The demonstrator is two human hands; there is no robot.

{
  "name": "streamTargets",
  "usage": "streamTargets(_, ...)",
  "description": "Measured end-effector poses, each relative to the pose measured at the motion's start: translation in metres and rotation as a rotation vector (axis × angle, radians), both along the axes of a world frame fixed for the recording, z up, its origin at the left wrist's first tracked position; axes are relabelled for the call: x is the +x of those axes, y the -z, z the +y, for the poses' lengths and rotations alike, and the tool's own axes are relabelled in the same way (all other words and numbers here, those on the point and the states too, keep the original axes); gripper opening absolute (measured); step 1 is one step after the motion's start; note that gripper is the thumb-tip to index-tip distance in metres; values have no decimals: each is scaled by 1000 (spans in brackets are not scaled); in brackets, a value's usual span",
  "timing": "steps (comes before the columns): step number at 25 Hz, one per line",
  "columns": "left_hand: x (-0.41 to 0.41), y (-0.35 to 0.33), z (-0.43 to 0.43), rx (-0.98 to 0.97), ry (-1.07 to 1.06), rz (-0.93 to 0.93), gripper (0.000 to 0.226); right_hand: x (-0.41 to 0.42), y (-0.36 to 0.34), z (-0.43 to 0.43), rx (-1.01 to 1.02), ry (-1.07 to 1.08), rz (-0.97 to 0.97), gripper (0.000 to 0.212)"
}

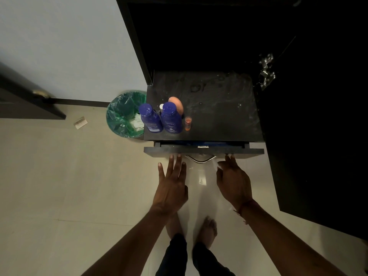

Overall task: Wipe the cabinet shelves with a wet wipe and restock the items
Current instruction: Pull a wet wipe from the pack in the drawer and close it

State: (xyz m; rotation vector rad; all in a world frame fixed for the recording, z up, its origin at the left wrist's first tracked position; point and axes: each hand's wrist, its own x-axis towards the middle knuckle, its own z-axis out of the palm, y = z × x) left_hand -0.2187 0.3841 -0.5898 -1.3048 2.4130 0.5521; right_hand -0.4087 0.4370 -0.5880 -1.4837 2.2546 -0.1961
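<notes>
A dark cabinet shelf shows smeared wet streaks. At its front left stand two blue lotion bottles, an orange bottle behind them and a small orange vial. Below the shelf a drawer sits slightly pulled out, with a metal handle. My left hand has its fingers spread, the fingertips touching the drawer front left of the handle. My right hand touches the drawer front right of the handle and pinches a pale wet wipe, mostly hidden under the fingers.
A bin with a green liner holding white wipes stands left of the cabinet. The open cabinet door hangs at the right, its hinge above. A scrap of paper lies on the tiled floor. My bare feet are below.
</notes>
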Motion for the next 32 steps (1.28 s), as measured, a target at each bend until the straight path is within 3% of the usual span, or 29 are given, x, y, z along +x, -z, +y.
streamTargets(8, -17, 7, -24, 25, -39, 11, 80, -8, 10, -21, 62, -33, -4, 26)
streamTargets(13, -21, 7, -34, 19, -62, 15, 82, -12, 8, -30, -14, -31, -7, 17)
streamTargets(18, -19, 8, -32, 32, -66, 22, 79, -9, -2, -34, 7, -4, -66, 27)
streamTargets(21, -20, -14, -28, 71, -96, 90, 75, -3, -31, -35, -43, 191, -270, 31)
streamTargets(24, -20, -55, -21, 76, -113, 227, 68, -2, -72, -37, -133, 565, -631, 26)
streamTargets(26, -18, -83, -13, -24, -102, 385, 64, 0, -100, -37, -208, 769, -850, 25)
streamTargets(28, -15, -111, -13, -105, -108, 563, 62, 0, -132, -40, -324, 865, -988, 22)
streamTargets(32, -19, -168, -35, -169, -131, 772, 74, 3, -186, -58, -512, 833, -1135, 22)
